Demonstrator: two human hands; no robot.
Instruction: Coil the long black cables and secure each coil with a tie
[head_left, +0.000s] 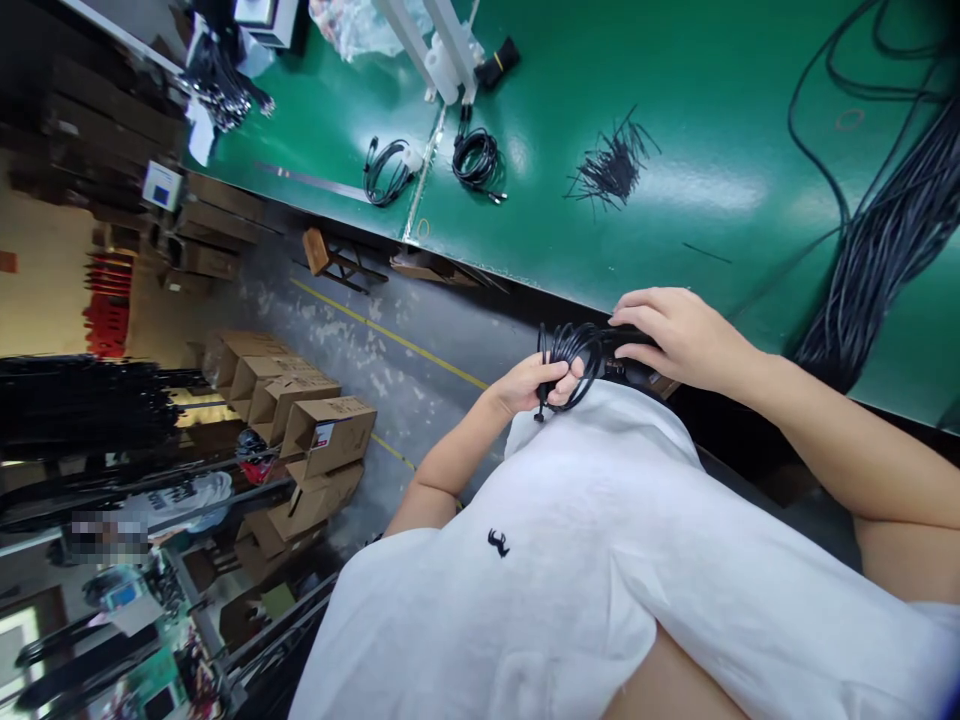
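My left hand (541,382) is closed around a coil of black cable (579,350), held in front of my white shirt. A cable end with a small dark connector (539,413) hangs below its fingers. Just to the right, my right hand (675,335) curves its fingers and thumb around a black stretch of the same cable, beside the coil. Part of that stretch is hidden in the hand's shadow. Both hands are near the front edge of a green table (540,220).
On the table lie a tied cable coil (477,160), another coil (386,172), a pile of short black ties (615,168) and a thick cable bundle (892,230). White posts (442,60) stand at the back. Cardboard boxes (330,435) and a wooden stool (319,252) are on the floor.
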